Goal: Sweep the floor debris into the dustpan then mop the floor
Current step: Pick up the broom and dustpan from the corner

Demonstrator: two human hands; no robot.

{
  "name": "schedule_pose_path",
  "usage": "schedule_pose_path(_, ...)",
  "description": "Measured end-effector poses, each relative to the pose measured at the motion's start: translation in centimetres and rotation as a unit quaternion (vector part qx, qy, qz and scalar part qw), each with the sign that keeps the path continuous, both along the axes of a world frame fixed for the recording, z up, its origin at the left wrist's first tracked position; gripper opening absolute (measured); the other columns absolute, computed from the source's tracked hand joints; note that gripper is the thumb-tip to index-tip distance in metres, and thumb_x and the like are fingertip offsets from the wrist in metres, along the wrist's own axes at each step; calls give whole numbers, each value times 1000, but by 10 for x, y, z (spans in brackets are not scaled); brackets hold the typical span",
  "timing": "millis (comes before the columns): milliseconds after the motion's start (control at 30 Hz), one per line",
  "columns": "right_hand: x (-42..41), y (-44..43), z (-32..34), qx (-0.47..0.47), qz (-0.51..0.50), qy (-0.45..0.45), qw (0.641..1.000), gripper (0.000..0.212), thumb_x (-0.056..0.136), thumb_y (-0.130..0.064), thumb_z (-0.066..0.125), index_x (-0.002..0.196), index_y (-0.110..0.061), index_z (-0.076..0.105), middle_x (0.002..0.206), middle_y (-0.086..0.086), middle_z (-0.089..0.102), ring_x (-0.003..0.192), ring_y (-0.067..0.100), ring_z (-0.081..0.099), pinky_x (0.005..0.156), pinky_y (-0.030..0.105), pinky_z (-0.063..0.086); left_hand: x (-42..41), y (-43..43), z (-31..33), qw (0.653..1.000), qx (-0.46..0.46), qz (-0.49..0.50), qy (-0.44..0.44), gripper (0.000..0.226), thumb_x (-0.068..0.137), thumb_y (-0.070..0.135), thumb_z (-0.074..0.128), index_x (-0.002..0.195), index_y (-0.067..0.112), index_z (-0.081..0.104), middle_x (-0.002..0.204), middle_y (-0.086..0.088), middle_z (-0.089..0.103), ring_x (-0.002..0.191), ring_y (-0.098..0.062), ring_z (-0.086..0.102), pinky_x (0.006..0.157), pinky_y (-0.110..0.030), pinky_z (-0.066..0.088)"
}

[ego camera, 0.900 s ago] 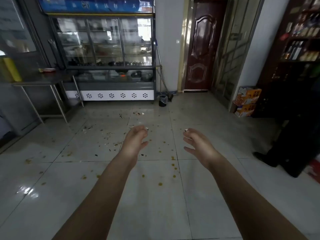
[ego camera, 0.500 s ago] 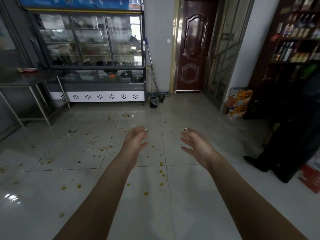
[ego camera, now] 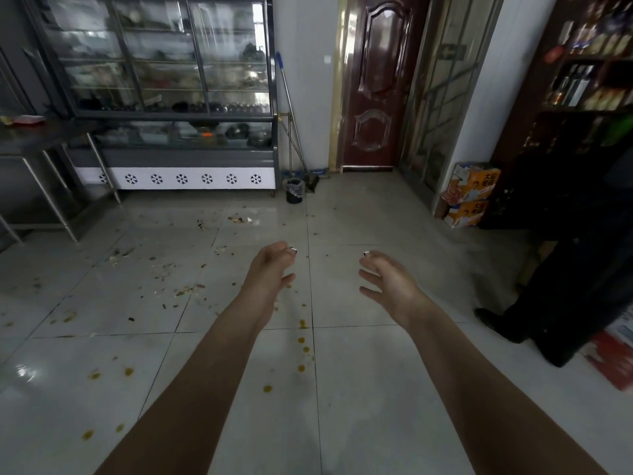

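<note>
Both my arms reach forward over the pale tiled floor. My left hand (ego camera: 270, 269) and my right hand (ego camera: 387, 279) are empty, with fingers loosely curled and apart. Food scraps and debris (ego camera: 178, 289) lie scattered on the tiles ahead and to the left, and orange-brown spots (ego camera: 301, 341) dot the floor between my arms. Against the far wall, beside the display fridge, lean long-handled cleaning tools (ego camera: 291, 121), one with a blue grip. Their heads rest on the floor next to a small black bin (ego camera: 294, 190). I cannot make out a dustpan for certain.
A glass display fridge (ego camera: 164, 97) fills the back left, with a steel table (ego camera: 44, 142) beside it. A dark red door (ego camera: 380, 80) stands at the back. Cardboard boxes (ego camera: 469, 197) and dark shelving (ego camera: 582, 97) line the right. A person in dark trousers and shoes (ego camera: 548, 310) stands at right.
The view has shifted forward and to the right, so the fridge, bin and door appear closer. Both hands stay raised and empty in nearly the same pose.
</note>
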State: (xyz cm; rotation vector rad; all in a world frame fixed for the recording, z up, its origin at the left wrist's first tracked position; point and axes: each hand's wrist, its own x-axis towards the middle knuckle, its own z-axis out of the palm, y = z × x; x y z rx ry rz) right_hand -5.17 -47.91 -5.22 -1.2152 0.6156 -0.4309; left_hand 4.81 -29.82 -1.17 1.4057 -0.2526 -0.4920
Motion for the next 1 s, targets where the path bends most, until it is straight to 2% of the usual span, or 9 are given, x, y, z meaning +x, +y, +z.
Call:
schedule_pose_path(200, 40, -48, -4, -17, 3, 2, 1000, 51, 93, -30, 56, 139, -13, 42, 136, 2, 50, 120, 18, 50, 86, 35, 45, 41, -52, -5, 1000, -1, -9, 2, 32, 91, 14, 56, 122, 7, 52, 125, -7, 54, 115, -18, 53, 101, -38, 45)
schedule_pose_path(367, 89, -93, 2, -28, 2, -10, 1000, 54, 93, -29, 56, 142, -14, 38, 140, 3, 46, 125, 19, 46, 91, 36, 44, 94, -100, -3, 1000, -6, -21, 7, 35, 92, 16, 56, 126, 8, 51, 124, -6, 54, 116, -17, 53, 99, -35, 46)
schedule_pose_path(600, 180, -157, 15, -39, -3, -24, 999, 55, 92, -29, 57, 142, -15, 38, 140, 4, 46, 128, 22, 44, 90, 36, 43, 184, -171, 8, 999, -19, -45, 2, 15, 91, 14, 56, 106, 16, 56, 115, -5, 57, 110, -15, 54, 96, -34, 46)
schedule_pose_path(767, 221, -190, 20, -44, 1, -24, 999, 72, 74, -39, 64, 139, -18, 41, 135, 1, 50, 123, 18, 48, 86, 33, 43, 231, -209, 12, 999, -23, -45, 0, 20, 91, 13, 56, 110, 13, 57, 115, -4, 58, 107, -14, 56, 95, -34, 47)
schedule_pose_path(900, 248, -227, 22, -32, -8, -34, 999, 53, 92, -28, 56, 141, -16, 40, 139, 3, 48, 126, 20, 45, 88, 35, 42, 258, -246, 13, 999, -22, -45, -2, 16, 90, 12, 55, 105, 15, 56, 111, -4, 57, 111, -16, 54, 94, -34, 47)
schedule_pose_path(1000, 264, -256, 22, -37, -2, -29, 999, 55, 92, -28, 56, 142, -14, 39, 139, 3, 47, 127, 20, 45, 90, 35, 42, 273, -278, 12, 999, -26, -39, 2, 20, 90, 11, 55, 109, 13, 55, 105, -1, 58, 110, -16, 55, 95, -35, 47)
